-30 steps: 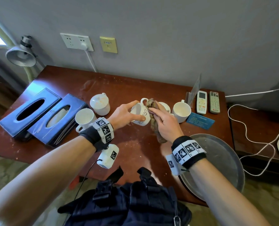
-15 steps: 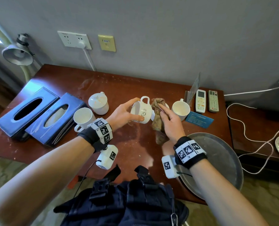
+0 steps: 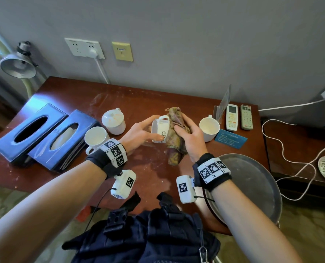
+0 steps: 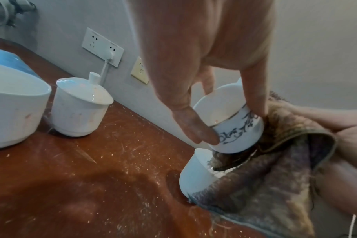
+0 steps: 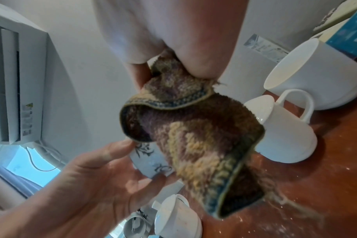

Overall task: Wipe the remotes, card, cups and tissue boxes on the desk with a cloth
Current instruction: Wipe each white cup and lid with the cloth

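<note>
Above the surface, the cloth is bunched in the right hand, pressed against the patterned cup; the left hand pinches that tilted cup, seemingly clear of the wood.

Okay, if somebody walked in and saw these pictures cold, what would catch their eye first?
First, the two hands meeting over the middle of the reddish-brown wooden desk: the left hand holds a small white ceramic cup with a dark floral pattern tipped on its side, while the right hand presses a brown and purple patterned cloth against it. Next, the two dark blue tissue boxes lying side by side at the desk's left end.
</note>
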